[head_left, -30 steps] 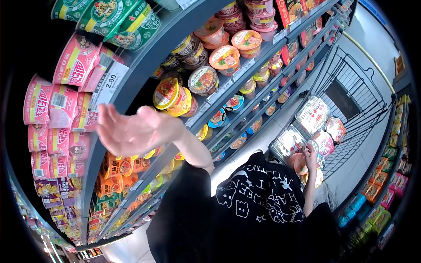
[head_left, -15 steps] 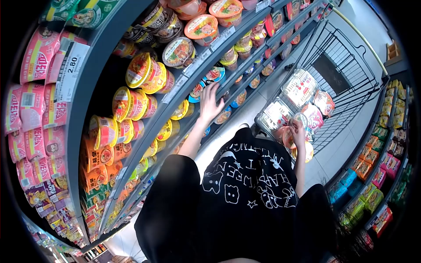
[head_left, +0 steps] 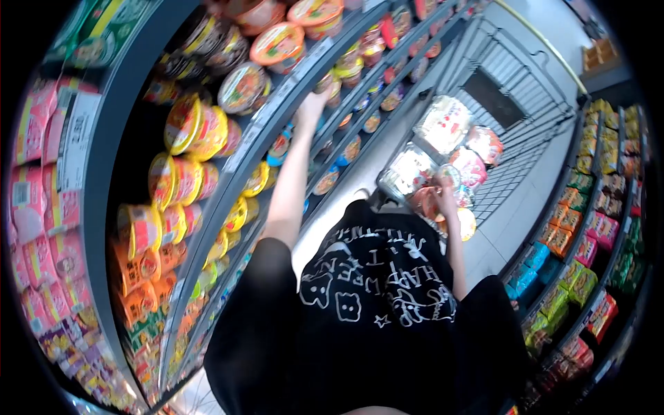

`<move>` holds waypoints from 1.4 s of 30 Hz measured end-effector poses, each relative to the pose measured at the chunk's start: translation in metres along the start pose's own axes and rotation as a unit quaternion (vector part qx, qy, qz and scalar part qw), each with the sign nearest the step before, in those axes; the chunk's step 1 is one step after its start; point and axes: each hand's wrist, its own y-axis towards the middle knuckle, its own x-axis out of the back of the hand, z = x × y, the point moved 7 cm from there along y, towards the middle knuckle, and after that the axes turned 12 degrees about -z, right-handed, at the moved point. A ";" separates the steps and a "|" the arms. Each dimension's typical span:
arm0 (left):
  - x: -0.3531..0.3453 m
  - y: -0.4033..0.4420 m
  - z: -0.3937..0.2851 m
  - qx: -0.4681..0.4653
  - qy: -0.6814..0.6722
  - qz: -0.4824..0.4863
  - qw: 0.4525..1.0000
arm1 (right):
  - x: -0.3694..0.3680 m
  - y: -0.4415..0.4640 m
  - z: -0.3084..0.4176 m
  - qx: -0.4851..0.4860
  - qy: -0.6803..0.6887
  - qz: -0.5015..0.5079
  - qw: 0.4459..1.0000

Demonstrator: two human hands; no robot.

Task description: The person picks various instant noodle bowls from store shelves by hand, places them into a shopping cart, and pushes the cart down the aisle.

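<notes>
My left hand [head_left: 313, 109] reaches into the shelf on my left, next to a yellow-rimmed noodle cup [head_left: 333, 91]. Its fingers are blurred and partly hidden, so whether they touch the cup is unclear. Blue-lidded noodle cups [head_left: 281, 146] lie just below that wrist. Above the shopping cart [head_left: 508, 149], my right hand [head_left: 447, 198] is closed at a round tub with a clear lid [head_left: 450, 176]. Around it in the cart are clear plastic packs [head_left: 409, 170], a larger white pack [head_left: 444, 124] and several noodle bowls [head_left: 468, 167].
Yellow noodle cups [head_left: 185, 128] and orange-lidded bowls [head_left: 278, 44] fill the shelf to my left, behind a grey price rail [head_left: 238, 144]. Pink packets [head_left: 30, 197] hang at far left. On the right stands another shelf with bagged snacks [head_left: 558, 232]. Tiled floor [head_left: 494, 245] lies between.
My left hand has moved up and farther along the shelf, from the blue-lidded cups toward the yellow-rimmed one. My right hand stays at the tub over the cart. The whole view has shifted slightly.
</notes>
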 end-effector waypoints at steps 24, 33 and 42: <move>0.000 -0.021 -0.029 0.065 -0.115 0.053 0.990 | -0.007 -0.012 0.009 0.002 -0.119 0.019 0.993; -0.008 -0.156 -0.047 -0.149 -0.153 0.044 0.976 | -0.003 -0.002 0.039 -0.006 0.039 -0.040 0.998; -0.030 -0.223 -0.090 -0.355 -0.131 0.325 0.867 | -0.066 -0.006 0.064 -0.222 0.349 0.288 0.864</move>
